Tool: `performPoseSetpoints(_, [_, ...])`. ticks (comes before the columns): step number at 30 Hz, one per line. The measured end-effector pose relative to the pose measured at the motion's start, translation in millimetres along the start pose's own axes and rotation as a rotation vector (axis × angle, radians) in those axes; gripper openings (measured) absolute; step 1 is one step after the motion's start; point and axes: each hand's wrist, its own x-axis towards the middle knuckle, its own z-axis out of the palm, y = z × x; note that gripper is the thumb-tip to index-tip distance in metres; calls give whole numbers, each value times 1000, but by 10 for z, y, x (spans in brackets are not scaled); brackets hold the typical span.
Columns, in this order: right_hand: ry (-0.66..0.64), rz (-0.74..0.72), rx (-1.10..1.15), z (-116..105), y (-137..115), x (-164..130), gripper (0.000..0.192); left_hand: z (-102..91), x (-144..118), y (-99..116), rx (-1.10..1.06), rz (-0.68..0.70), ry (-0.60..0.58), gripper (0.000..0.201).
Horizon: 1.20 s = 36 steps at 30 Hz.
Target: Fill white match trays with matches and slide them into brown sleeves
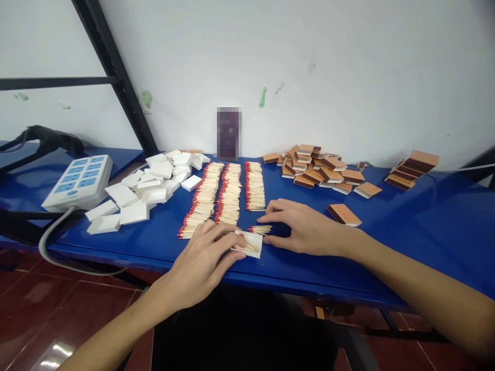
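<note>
- Blue metal-look tabletop (406, 242), plain white wall (348, 62) behind, logged. Left hand (209, 252)?
- Grasping a shallow white card tray (253, 254), few matches inside, nr front edge. Thumb on near side, fingers over the far part, prob. to steady it.
- Right hand (305, 226)?
- Released afaict: thumb + fingers apart around a small bunch of red-tipped wooden matches (261, 230), just beyond tray.
- Why that layout?
- Three columns of red-tipped matches (229, 193) centre, heads all left, prob. for easy pickup. Heap of white card trays (127, 198) left, pile of orange-brown matchbox sleeves (315, 165) right, prob. so types don't mix.
</note>
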Motion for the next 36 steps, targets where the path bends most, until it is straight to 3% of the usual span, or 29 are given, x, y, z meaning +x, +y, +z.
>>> performPoseSetpoints(6, [-23, -43, 95, -13, 40, 16, 29, 62, -3, -8, 95, 15, 60, 21])
performPoseSetpoints(14, [-75, 77, 113, -65, 32, -16, 24, 111, -25, -13, 147, 70, 133, 13])
performPoseSetpoints(19, [-77, 91, 114, -102, 14, -10, 19, 112, -10, -19, 136, 76, 152, 22])
performPoseSetpoints(36, [-66, 99, 77, -73, 39, 23, 7, 60, -15, 25, 105, 56, 48, 27])
